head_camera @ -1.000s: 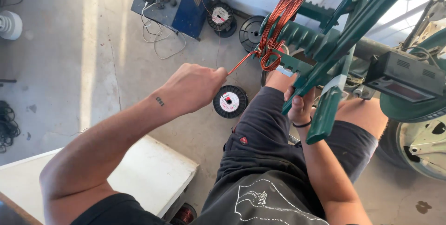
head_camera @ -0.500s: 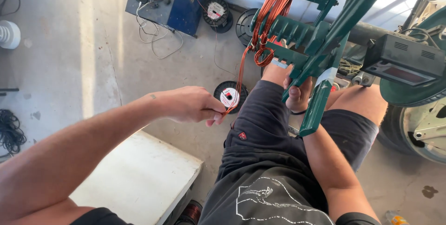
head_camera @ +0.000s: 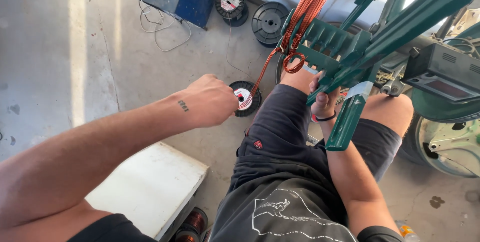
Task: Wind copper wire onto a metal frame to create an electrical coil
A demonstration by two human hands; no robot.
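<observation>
Head view: the left hand [head_camera: 212, 99] has its fingers pinched tight on the copper wire [head_camera: 260, 79], which runs up to the green winding frame [head_camera: 350, 47]; the right hand [head_camera: 324, 99] grips that frame's underside. Below the frame, a black spool [head_camera: 245, 98] with a round red-and-white label lies on the floor.
</observation>
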